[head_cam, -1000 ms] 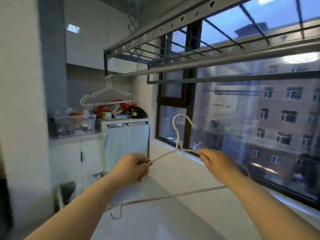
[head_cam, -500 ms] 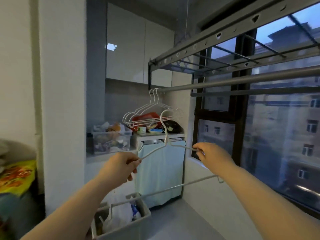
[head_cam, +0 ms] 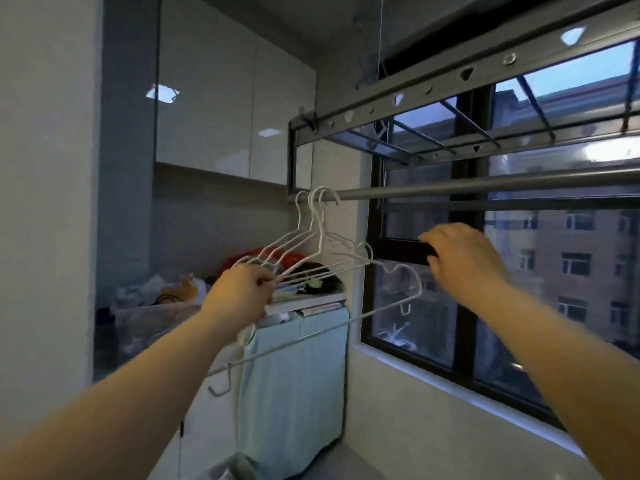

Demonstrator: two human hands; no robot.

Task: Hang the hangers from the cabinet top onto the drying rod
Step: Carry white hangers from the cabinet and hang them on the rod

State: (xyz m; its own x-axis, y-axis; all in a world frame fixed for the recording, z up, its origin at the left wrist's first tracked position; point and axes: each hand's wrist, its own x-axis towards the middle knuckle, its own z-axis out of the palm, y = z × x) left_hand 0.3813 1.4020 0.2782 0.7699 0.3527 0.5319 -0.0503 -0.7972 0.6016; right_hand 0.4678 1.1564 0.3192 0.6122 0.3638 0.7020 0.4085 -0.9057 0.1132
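Nearest white wire hanger [head_cam: 346,322] with small end hooks: its top hook is sitting at the far left end of the grey metal drying rod [head_cam: 485,187]. Can't tell if it's over the rod or just touching it.

Left hand [head_cam: 242,292] is gripping its left shoulder, fingers [head_cam: 266,282] curled round the wire. Right hand [head_cam: 464,258] is hovering near its right shoulder, loosely bent and holding nothing.

Other white wire hangers [head_cam: 313,202] are hanging bunched on the rod just left of it.

My read: the task is partway done and this hanger is nearly placed, with only the release left.

The white cabinet-top surface [head_cam: 311,301] beyond is carrying clutter, so I can't tell if more hangers are lying there. A pale blue cloth [head_cam: 294,393] is draping below it.
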